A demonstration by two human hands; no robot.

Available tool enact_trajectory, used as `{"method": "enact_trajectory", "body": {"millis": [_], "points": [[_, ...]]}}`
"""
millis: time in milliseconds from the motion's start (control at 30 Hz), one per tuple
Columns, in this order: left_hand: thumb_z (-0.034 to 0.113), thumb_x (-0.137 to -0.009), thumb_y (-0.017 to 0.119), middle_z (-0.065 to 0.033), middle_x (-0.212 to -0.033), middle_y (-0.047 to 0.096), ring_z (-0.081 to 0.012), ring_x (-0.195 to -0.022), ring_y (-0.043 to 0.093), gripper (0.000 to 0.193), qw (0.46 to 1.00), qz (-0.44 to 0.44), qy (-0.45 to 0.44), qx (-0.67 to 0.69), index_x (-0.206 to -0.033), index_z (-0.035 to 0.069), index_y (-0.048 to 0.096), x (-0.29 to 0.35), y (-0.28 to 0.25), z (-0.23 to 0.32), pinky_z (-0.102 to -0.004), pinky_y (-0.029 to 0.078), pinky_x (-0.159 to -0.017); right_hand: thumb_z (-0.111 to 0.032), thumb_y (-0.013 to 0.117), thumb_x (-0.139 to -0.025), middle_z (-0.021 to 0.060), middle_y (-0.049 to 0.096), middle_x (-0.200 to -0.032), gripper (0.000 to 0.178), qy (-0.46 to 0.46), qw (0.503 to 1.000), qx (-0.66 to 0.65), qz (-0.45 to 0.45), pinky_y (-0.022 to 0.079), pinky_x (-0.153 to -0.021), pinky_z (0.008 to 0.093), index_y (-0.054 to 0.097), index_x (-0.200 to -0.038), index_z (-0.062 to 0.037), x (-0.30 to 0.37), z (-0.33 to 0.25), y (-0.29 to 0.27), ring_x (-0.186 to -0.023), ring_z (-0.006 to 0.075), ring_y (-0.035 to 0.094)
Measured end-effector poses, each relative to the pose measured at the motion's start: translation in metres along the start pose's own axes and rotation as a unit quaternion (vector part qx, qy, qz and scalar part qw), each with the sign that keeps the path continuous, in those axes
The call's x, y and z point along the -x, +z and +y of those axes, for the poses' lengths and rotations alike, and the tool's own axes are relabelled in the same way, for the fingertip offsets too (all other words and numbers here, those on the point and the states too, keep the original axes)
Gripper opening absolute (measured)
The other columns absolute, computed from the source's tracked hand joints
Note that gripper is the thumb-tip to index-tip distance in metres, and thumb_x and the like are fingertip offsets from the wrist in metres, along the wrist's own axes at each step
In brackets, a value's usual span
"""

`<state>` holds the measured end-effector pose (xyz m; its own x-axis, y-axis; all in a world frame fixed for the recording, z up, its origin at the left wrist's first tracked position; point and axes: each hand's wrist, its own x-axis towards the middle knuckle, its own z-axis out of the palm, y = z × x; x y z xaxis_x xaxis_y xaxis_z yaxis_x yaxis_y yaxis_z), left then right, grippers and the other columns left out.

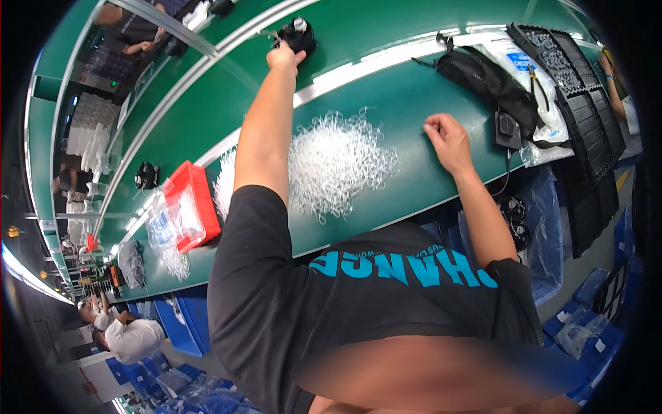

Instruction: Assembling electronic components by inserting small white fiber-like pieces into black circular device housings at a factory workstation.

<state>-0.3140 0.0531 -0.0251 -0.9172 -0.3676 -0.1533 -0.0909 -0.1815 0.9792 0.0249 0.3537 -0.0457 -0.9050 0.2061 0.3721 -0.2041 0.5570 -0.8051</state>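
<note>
My left arm stretches across the bench to the far green strip. There my left hand [283, 59] is closed at the near side of a rounded black part [298, 37] with a shiny piece on top and thin leads; its fingertips are partly hidden. Over the green bench top, my right hand [449, 143] has its fingers curled and the thumb against them; anything pinched there is too small to make out. Between my arms lies a large loose heap of white translucent looped ties [338, 164], partly covered by my left forearm.
A red bin [194, 207] with plastic bags stands left of the heap. Another black part [146, 175] rests on the far strip. At right are a black pouch [483, 79], a small black box [507, 130], pliers [539, 86] and black trays [586, 114]. Other people work nearby.
</note>
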Motion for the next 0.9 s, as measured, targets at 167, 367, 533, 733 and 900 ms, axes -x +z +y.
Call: {"method": "enact_trajectory", "body": {"millis": [167, 367, 533, 733, 900], "points": [[0.036, -0.092, 0.065, -0.0148, -0.097, 0.063, -0.0235, -0.074, 0.065, 0.044, 0.964, -0.174, 0.003, -0.202, -0.105, -0.005, 0.057, 0.054, -0.034, 0.015, -0.0315, 0.055, -0.058, -0.009, 0.068, -0.084, 0.0042, 0.061, -0.079, 0.011, 0.035, 0.999, -0.023, 0.013, 0.043, -0.059, 0.0246, 0.066, -0.092, -0.0018, -0.003, 0.007, -0.007, -0.061, 0.0101, 0.048], [0.022, -0.083, 0.073, -0.003, -0.07, 0.065, -0.0115, -0.06, 0.061, 0.021, 0.814, -0.266, 0.16, -0.491, -0.082, 0.002, 0.066, 0.143, -0.105, 0.038, -0.0265, 0.048, -0.056, -0.011, 0.069, -0.085, -0.0014, 0.062, -0.079, 0.013, 0.07, 0.996, -0.059, 0.001, 0.04, -0.057, 0.0212, 0.068, -0.094, -0.0019, -0.006, 0.015, -0.004, -0.06, 0.0044, 0.044], [0.02, -0.082, 0.073, -0.0045, -0.069, 0.065, -0.012, -0.06, 0.061, 0.02, 0.831, -0.212, 0.191, -0.477, -0.085, 0.001, 0.068, 0.146, -0.177, 0.044, -0.0282, 0.049, -0.057, -0.011, 0.068, -0.088, -0.0041, 0.061, -0.078, 0.013, 0.076, 0.993, -0.092, 0.0, 0.04, -0.06, 0.0174, 0.068, -0.098, -0.0013, -0.001, 0.018, -0.003, -0.064, 0.0014, 0.047], [0.021, -0.077, 0.075, -0.0113, -0.073, 0.069, -0.0194, -0.062, 0.064, 0.022, 0.792, -0.094, 0.214, -0.565, -0.084, 0.0, 0.07, 0.139, -0.257, 0.046, -0.0331, 0.051, -0.061, -0.014, 0.068, -0.09, -0.0049, 0.061, -0.083, 0.017, 0.074, 0.996, -0.034, -0.021, 0.042, -0.067, 0.0174, 0.067, -0.103, -0.0024, 0.003, 0.024, -0.004, -0.071, 0.0026, 0.05], [0.024, -0.076, 0.076, -0.0136, -0.075, 0.069, -0.0232, -0.067, 0.066, 0.024, 0.781, -0.111, 0.151, -0.596, -0.084, 0.002, 0.071, 0.154, -0.28, 0.035, -0.0352, 0.052, -0.065, -0.014, 0.067, -0.091, -0.0041, 0.061, -0.083, 0.018, 0.079, 0.996, -0.022, -0.033, 0.042, -0.068, 0.0176, 0.067, -0.104, -0.0021, 0.001, 0.019, -0.002, -0.071, 0.003, 0.05]]}}
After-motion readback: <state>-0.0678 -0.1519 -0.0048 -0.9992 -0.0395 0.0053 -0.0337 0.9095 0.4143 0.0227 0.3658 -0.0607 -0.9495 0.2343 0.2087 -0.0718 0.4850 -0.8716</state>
